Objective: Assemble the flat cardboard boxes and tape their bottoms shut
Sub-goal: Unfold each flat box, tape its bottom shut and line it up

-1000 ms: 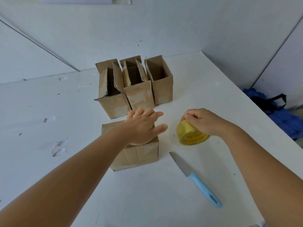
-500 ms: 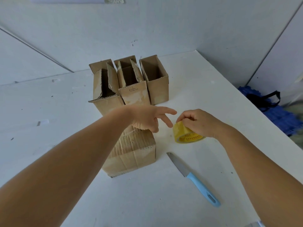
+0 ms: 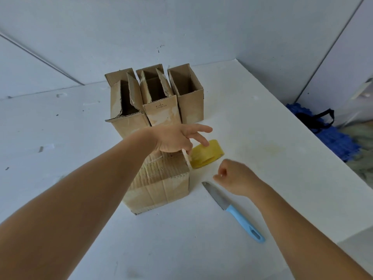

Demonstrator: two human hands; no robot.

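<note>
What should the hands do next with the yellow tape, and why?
Probably the left hand should close its fingers on the yellow tape roll. They touch it without gripping, and the right hand is off it, curled near the knife. The upside-down box beside the roll may need taping.

The left hand [image 3: 173, 139] reaches over the near box [image 3: 161, 186] toward the tape roll [image 3: 207, 153].

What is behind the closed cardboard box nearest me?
Behind the closed brown cardboard box stand three open brown cardboard boxes in a row. The left hand and forearm cover their lower fronts.
</note>
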